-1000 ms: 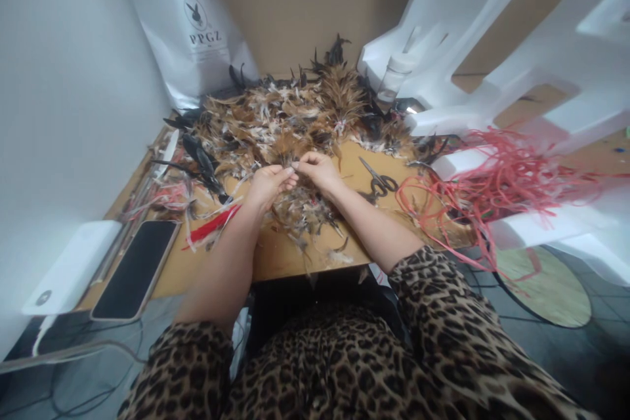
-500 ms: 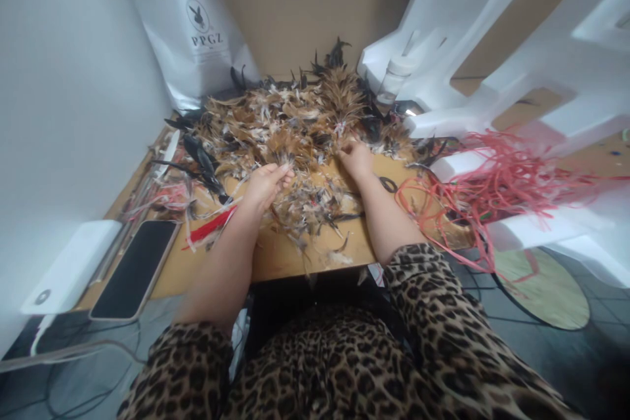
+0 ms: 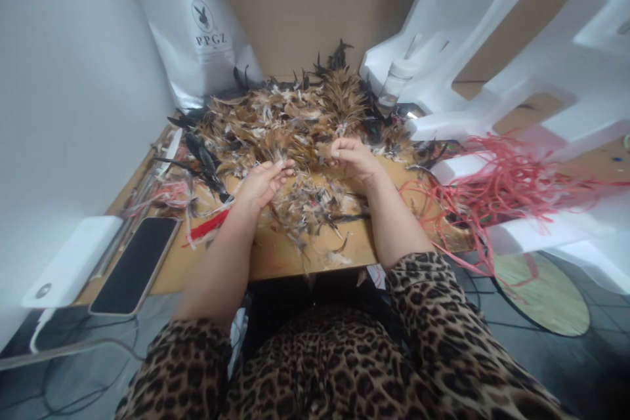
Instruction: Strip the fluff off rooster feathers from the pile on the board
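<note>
Between the thumb and fingers of my left hand [image 3: 268, 180] is a small bunch of brown feathers [image 3: 275, 142], tips fanned upward. My right hand [image 3: 355, 156] is closed in a pinch on a brown feather [image 3: 323, 150] just to the right of that bunch. Behind both hands spreads a large pile of brown, white and black feathers [image 3: 266, 108]. A fuller upright cluster of brown feathers [image 3: 343, 98] rises at its right side. Loose feather scraps [image 3: 310, 207] lie on the wooden table [image 3: 295, 261] below my hands.
At left are a phone [image 3: 134, 267], a white power bank [image 3: 73, 262] with a cable, and red threads [image 3: 207, 226]. Tangled red ribbon strips [image 3: 512, 177] and white foam pieces [image 3: 531, 230] sit at right. A clear bottle [image 3: 396, 82] and a silver bag [image 3: 207, 59] stand behind.
My right hand has lifted slightly and turned inward toward the left hand, now with a brown feather at its fingertips. My left hand keeps its bunch nearly in place, its lower fingers a little looser.
</note>
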Tool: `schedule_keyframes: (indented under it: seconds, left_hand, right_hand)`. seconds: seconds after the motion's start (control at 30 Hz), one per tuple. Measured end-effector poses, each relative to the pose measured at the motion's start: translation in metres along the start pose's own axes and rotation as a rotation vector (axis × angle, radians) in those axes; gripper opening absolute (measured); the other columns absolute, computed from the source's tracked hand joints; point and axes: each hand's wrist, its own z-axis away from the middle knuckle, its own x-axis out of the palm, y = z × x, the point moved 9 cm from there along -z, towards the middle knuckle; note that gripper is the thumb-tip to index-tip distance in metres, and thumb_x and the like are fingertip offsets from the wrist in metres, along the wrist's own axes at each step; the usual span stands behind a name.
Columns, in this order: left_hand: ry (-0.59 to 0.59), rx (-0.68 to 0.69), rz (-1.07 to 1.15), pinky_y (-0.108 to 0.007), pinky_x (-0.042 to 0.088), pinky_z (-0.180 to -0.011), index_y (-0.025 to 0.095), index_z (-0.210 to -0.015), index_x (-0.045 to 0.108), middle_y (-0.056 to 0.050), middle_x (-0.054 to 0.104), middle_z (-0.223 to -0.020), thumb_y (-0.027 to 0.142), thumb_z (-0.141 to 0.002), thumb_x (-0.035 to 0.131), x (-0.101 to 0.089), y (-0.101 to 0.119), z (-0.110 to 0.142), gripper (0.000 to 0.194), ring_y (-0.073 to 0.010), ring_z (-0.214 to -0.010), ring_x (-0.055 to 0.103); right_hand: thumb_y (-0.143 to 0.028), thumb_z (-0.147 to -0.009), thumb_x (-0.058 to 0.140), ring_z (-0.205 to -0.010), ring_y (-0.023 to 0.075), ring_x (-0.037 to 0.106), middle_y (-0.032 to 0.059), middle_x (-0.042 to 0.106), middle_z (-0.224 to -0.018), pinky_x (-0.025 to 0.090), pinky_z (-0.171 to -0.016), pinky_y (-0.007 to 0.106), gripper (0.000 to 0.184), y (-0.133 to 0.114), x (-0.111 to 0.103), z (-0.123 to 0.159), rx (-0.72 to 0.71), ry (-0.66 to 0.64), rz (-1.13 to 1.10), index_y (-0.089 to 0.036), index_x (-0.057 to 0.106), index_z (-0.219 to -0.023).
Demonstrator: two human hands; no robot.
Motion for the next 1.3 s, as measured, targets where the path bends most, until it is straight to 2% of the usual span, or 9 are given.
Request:
schedule_keyframes:
  seconds: [0.17, 0.37, 0.5, 0.67, 0.83, 0.93, 1.03, 1.13, 1.3]
  left_hand:
    - [-0.11, -0.028, -0.007, -0.018, 0.049, -0.063, 0.011, -0.066, 0.052, -0.014, 0.066, -0.108, 0.014, -0.074, 0.065, 0.012, 0.0, 0.006, 0.015, -0.0109, -0.078, 0.066]
    - [-0.127, -0.103, -0.042, -0.019, 0.049, -0.058, 0.009, -0.071, 0.06, -0.012, 0.07, -0.091, 0.013, -0.07, 0.069, 0.019, -0.006, 0.012, 0.011, -0.0132, -0.073, 0.067]
    - [-0.113, -0.129, -0.085, -0.016, 0.049, -0.056, 0.007, -0.072, 0.064, -0.008, 0.067, -0.067, 0.013, -0.071, 0.069, 0.018, -0.011, 0.012, 0.009, -0.0106, -0.061, 0.065]
    - [-0.057, -0.08, -0.016, -0.012, 0.049, -0.058, 0.007, -0.067, 0.062, -0.008, 0.067, -0.068, 0.008, -0.075, 0.063, 0.011, -0.007, 0.005, 0.009, -0.0075, -0.061, 0.064]
    - [0.069, -0.052, 0.099, -0.009, 0.049, -0.06, 0.009, -0.068, 0.06, -0.003, 0.065, -0.07, 0.003, -0.075, 0.061, -0.001, -0.004, -0.001, 0.009, -0.007, -0.07, 0.066]
    - [0.055, -0.047, 0.102, -0.011, 0.051, -0.061, 0.008, -0.067, 0.06, -0.003, 0.065, -0.068, 0.003, -0.075, 0.061, 0.001, -0.006, -0.002, 0.009, -0.006, -0.064, 0.065]
    - [0.005, -0.048, 0.051, -0.014, 0.051, -0.061, 0.007, -0.069, 0.062, -0.006, 0.067, -0.072, 0.006, -0.075, 0.062, 0.006, -0.007, 0.0, 0.007, -0.0082, -0.065, 0.066]
    - [-0.001, -0.056, -0.013, -0.015, 0.05, -0.057, 0.007, -0.075, 0.063, -0.009, 0.069, -0.081, 0.012, -0.075, 0.065, 0.007, -0.007, 0.002, 0.005, -0.0121, -0.07, 0.068]
    - [-0.001, -0.089, -0.081, -0.014, 0.048, -0.053, 0.007, -0.077, 0.063, -0.013, 0.071, -0.084, 0.017, -0.074, 0.067, 0.008, -0.009, 0.004, 0.011, -0.0115, -0.066, 0.067]
  right_hand:
    - [-0.037, -0.057, 0.073, -0.049, 0.0089, 0.046, -0.0023, 0.053, -0.055, 0.033, -0.051, 0.023, 0.031, 0.001, 0.044, 0.013, 0.08, -0.267, -0.181, -0.017, 0.051, -0.066]
    - [-0.039, -0.052, 0.075, -0.047, 0.0079, 0.042, -0.0019, 0.053, -0.058, 0.029, -0.047, 0.022, 0.04, 0.02, 0.062, 0.014, 0.196, -0.33, -0.279, -0.019, 0.045, -0.07]
    - [-0.037, -0.052, 0.075, -0.046, 0.0065, 0.04, -0.003, 0.053, -0.058, 0.025, -0.045, 0.02, 0.04, 0.027, 0.061, 0.011, 0.239, -0.274, -0.333, -0.019, 0.044, -0.071]
    - [-0.038, -0.057, 0.073, -0.052, 0.0061, 0.045, -0.003, 0.057, -0.068, 0.033, -0.048, 0.02, 0.036, 0.024, 0.056, 0.003, 0.175, -0.157, -0.391, -0.019, 0.051, -0.078]
    - [-0.036, -0.056, 0.076, -0.064, 0.0087, 0.054, -0.0014, 0.063, -0.077, 0.041, -0.058, 0.022, 0.041, 0.024, 0.058, -0.003, 0.047, 0.011, -0.098, -0.018, 0.059, -0.089]
    - [-0.036, -0.054, 0.077, -0.066, 0.0098, 0.054, -0.0013, 0.062, -0.073, 0.042, -0.065, 0.024, 0.035, 0.016, 0.061, -0.003, -0.082, 0.127, 0.115, -0.016, 0.061, -0.077]
    - [-0.038, -0.056, 0.075, -0.065, 0.01, 0.052, -0.0006, 0.061, -0.068, 0.041, -0.066, 0.025, 0.029, 0.009, 0.061, -0.001, -0.142, 0.221, 0.199, -0.015, 0.06, -0.064]
    - [-0.041, -0.057, 0.073, -0.059, 0.0084, 0.049, -0.0024, 0.059, -0.063, 0.04, -0.062, 0.024, 0.03, 0.015, 0.055, -0.001, -0.073, 0.263, 0.066, -0.016, 0.06, -0.065]
    - [-0.044, -0.05, 0.077, -0.048, 0.0058, 0.039, -0.0062, 0.05, -0.05, 0.03, -0.05, 0.021, 0.037, 0.031, 0.05, -0.003, 0.087, 0.254, -0.146, -0.017, 0.054, -0.061]
